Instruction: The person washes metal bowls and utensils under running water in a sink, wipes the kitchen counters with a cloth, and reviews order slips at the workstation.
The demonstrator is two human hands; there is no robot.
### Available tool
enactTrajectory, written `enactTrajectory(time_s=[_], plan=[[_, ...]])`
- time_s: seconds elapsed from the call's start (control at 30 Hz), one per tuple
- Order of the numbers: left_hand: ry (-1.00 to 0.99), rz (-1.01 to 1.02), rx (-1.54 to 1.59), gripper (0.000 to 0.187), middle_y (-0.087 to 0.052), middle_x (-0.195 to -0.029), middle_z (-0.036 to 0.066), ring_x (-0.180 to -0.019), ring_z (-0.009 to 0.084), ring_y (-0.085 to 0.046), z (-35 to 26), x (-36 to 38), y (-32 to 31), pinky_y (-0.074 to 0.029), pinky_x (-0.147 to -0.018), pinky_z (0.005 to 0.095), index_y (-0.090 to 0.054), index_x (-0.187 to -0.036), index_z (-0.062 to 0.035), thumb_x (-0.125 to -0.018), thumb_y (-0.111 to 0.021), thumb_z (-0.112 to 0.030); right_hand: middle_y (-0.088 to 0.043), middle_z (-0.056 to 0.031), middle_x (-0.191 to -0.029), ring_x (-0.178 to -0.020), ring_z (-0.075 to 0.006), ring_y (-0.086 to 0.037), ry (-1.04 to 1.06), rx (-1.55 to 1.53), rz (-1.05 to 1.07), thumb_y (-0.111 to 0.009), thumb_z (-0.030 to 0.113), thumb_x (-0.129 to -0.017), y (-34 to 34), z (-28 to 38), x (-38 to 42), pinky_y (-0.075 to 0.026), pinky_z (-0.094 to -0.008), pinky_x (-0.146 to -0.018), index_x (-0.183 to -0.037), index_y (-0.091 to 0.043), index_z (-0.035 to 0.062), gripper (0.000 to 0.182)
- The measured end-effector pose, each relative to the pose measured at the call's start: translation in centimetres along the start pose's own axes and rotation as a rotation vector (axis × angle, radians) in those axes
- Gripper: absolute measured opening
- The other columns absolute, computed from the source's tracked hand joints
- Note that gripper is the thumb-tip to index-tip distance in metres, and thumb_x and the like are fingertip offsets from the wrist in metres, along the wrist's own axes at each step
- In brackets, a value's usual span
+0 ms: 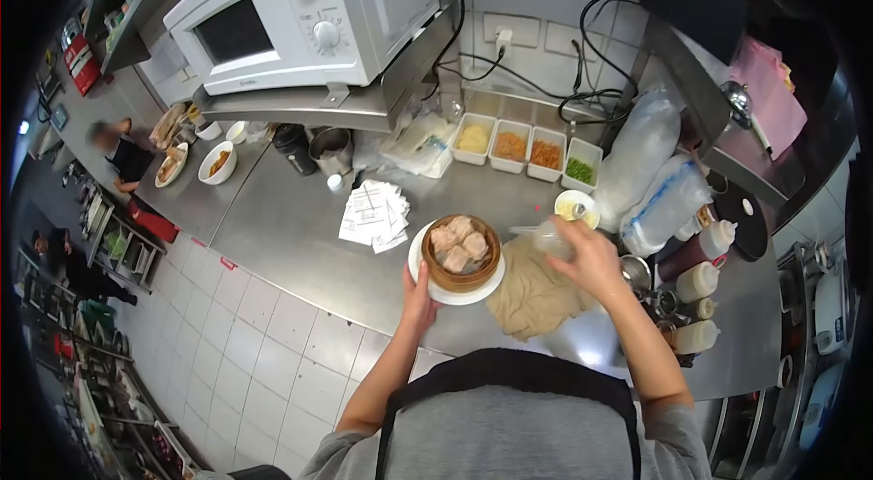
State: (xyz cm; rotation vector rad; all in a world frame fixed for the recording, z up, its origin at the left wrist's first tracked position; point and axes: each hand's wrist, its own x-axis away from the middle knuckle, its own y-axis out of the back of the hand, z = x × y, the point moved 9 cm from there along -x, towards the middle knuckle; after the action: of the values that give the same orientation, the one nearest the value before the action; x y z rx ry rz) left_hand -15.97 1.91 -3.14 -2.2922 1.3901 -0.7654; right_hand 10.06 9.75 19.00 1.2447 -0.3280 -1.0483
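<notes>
My left hand (419, 300) grips the rim of a white plate (473, 297), thumb on top. On that plate stands a round bamboo steamer (463, 281) with several dumplings (459, 245) inside. My right hand (589, 260) is over a crumpled tan cloth (536, 298), thumb and fingers curled around something see-through (552, 241), apparently clear plastic, too blurred to name. Just beyond these fingers sits a small white bowl (589, 204) with pale yellow contents and a metal spoon. Printed paper slips (373, 215) lie left of the plate.
White tubs (512, 146) of chopped ingredients line the wall. Plastic bags (641, 148) and squeeze bottles (698, 282) stand at the right. A microwave (300, 16) sits on a shelf above the steel counter (282, 216). Filled bowls (216, 163) are at the left; another person (123, 157) stands beyond.
</notes>
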Motion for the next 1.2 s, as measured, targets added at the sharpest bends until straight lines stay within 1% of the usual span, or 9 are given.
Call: enactTrajectory(time_s=[0.13,0.3,0.7,0.8,0.87,0.9,0.97,1.13,1.2], plan=[[-0.003,0.048,0.06,0.057,-0.044,-0.126,0.012,-0.104,0.0249,-0.058,0.1,0.2,-0.4,-0.059,-0.066,0.0424,-0.019,-0.138,-0.0202,-0.093,-0.052,-0.033,-0.06,-0.0066,-0.092,-0.08,-0.0279,-0.062,0.17,0.189,0.114,-0.073,0.024,-0.066,-6.5,3.6,-1.5,-0.05,-0.0372,-0.068,-0.118,-0.054,0.016,0.056],[-0.002,0.043,0.049,0.056,-0.044,-0.126,0.011,-0.104,0.0241,-0.058,0.1,0.2,-0.3,-0.06,-0.067,0.0412,-0.02,-0.138,-0.021,-0.093,-0.052,-0.032,-0.06,-0.005,-0.086,-0.076,-0.0254,-0.063,0.275,0.355,0.167,-0.069,0.019,-0.068,-9.1,5.8,-2.6,-0.05,-0.0365,-0.064,-0.115,-0.055,0.0179,0.049],[-0.005,0.045,0.066,0.054,-0.046,-0.124,0.01,-0.104,0.0236,-0.057,0.1,0.1,-0.4,-0.059,-0.068,0.0396,-0.023,-0.137,-0.0199,-0.093,-0.052,-0.03,-0.061,-0.0059,-0.083,-0.074,-0.0263,-0.063,0.162,0.367,0.163,-0.06,0.014,-0.073,-7.9,3.0,-4.4,-0.049,-0.0379,-0.068,-0.107,-0.059,0.0166,0.034],[-0.027,0.018,0.052,0.055,-0.045,-0.126,0.011,-0.112,0.0242,-0.052,0.5,0.2,0.2,-0.056,-0.073,0.0397,-0.022,-0.138,-0.0189,-0.093,-0.053,-0.029,-0.061,-0.0057,-0.085,-0.075,-0.0263,-0.063,0.222,0.417,0.122,-0.07,0.021,-0.068,-7.5,4.5,-5.7,-0.05,-0.0367,-0.065,-0.114,-0.056,0.0193,0.047],[-0.073,0.029,0.043,0.056,-0.043,-0.128,0.012,-0.119,0.0236,-0.045,1.3,-1.2,1.2,-0.053,-0.08,0.04,-0.021,-0.139,-0.0172,-0.094,-0.052,-0.028,-0.061,-0.0058,-0.085,-0.075,-0.0266,-0.063,0.246,0.414,0.09,-0.07,0.02,-0.068,-9.2,5.2,-6.0,-0.05,-0.0375,-0.065,-0.113,-0.056,0.0189,0.047],[-0.143,0.028,0.031,0.056,-0.043,-0.129,0.012,-0.117,0.0223,-0.047,1.1,-1.4,1.2,-0.054,-0.079,0.0397,-0.021,-0.139,-0.0167,-0.094,-0.052,-0.027,-0.061,-0.0059,-0.085,-0.075,-0.0268,-0.063,0.261,0.42,0.066,-0.07,0.02,-0.068,-9.8,5.4,-6.7,-0.05,-0.0378,-0.065,-0.113,-0.056,0.0187,0.047],[-0.016,0.025,0.037,0.055,-0.044,-0.127,0.011,-0.113,0.0216,-0.05,0.4,0.0,0.0,-0.055,-0.077,0.0388,-0.021,-0.138,-0.0166,-0.094,-0.052,-0.028,-0.061,-0.0058,-0.085,-0.076,-0.0265,-0.063,0.256,0.409,0.076,-0.07,0.02,-0.068,-10.5,5.8,-7.8,-0.05,-0.0377,-0.064,-0.111,-0.056,0.0185,0.046],[-0.019,0.021,0.028,0.054,-0.045,-0.125,0.01,-0.106,0.0221,-0.056,0.6,0.0,0.1,-0.057,-0.072,0.0378,-0.022,-0.137,-0.0176,-0.094,-0.052,-0.03,-0.062,-0.0061,-0.085,-0.076,-0.0261,-0.063,0.182,0.379,0.091,-0.069,0.016,-0.068,-9.6,4.7,-8.0,-0.05,-0.0384,-0.063,-0.109,-0.057,0.0184,0.042],[-0.034,0.02,0.04,0.055,-0.045,-0.126,0.01,-0.106,0.0223,-0.056,0.4,0.0,-0.1,-0.057,-0.072,0.0381,-0.021,-0.137,-0.018,-0.093,-0.052,-0.031,-0.062,-0.0077,-0.085,-0.076,-0.0276,-0.064,0.17,0.377,0.114,-0.059,0.013,-0.074,-9.4,3.7,-8.2,-0.05,-0.0413,-0.067,-0.106,-0.059,0.0167,0.032]])
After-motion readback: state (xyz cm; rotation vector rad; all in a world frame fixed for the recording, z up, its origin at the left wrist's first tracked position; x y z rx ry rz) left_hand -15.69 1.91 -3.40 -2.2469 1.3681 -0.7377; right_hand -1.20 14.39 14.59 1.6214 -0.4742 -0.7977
